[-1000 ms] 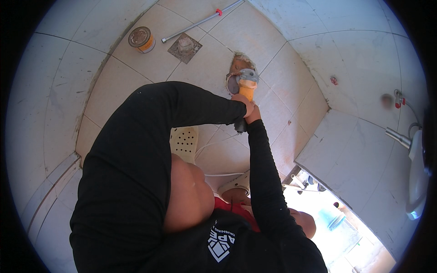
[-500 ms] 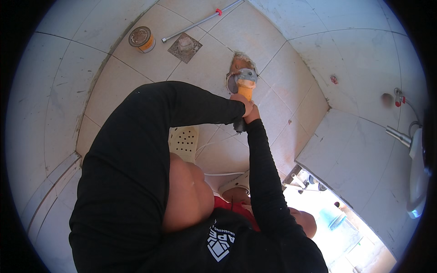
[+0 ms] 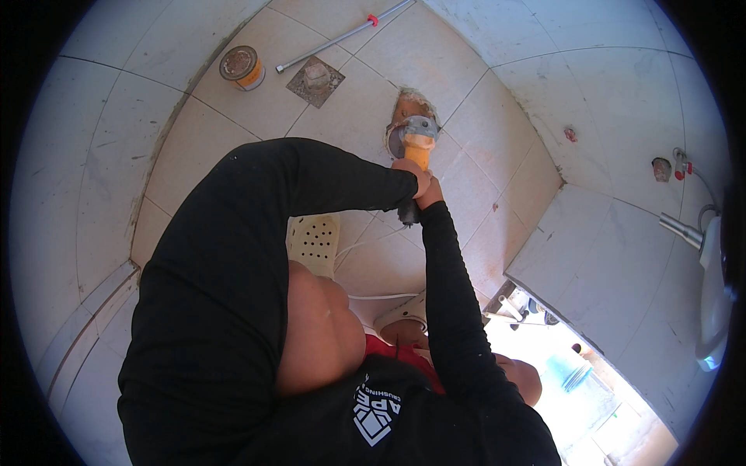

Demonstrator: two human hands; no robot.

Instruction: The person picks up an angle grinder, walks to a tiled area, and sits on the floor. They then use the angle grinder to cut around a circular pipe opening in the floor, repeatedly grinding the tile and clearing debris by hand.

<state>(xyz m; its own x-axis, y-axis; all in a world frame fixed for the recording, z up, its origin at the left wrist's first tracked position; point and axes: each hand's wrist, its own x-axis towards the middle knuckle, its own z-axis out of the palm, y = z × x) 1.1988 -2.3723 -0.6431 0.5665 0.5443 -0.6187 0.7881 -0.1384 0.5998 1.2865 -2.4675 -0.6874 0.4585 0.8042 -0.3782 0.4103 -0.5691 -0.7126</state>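
Both my hands are closed around a yellow angle grinder (image 3: 417, 158) with a grey head. My left hand (image 3: 412, 175) wraps the yellow body just behind the head. Close against it, my right hand (image 3: 430, 194) grips further back, where the dark rear end of the tool sticks out below. The grinder's disc (image 3: 395, 143) sits at the left edge of a rough hole (image 3: 408, 106) broken in the floor tiles. My fingers are partly hidden by the hands themselves.
A tin (image 3: 242, 68) and a square floor drain (image 3: 315, 81) lie far left, near a metal rod (image 3: 342, 37) with a red collar. A white cord (image 3: 381, 297) runs by my clogs (image 3: 315, 238). A tap valve (image 3: 681, 166) and white basin (image 3: 711, 299) are at the right wall.
The grinder's head has shifted very slightly left, while both hands keep their grip. The round hole in the right wall, blurred earlier, now shows sharply.
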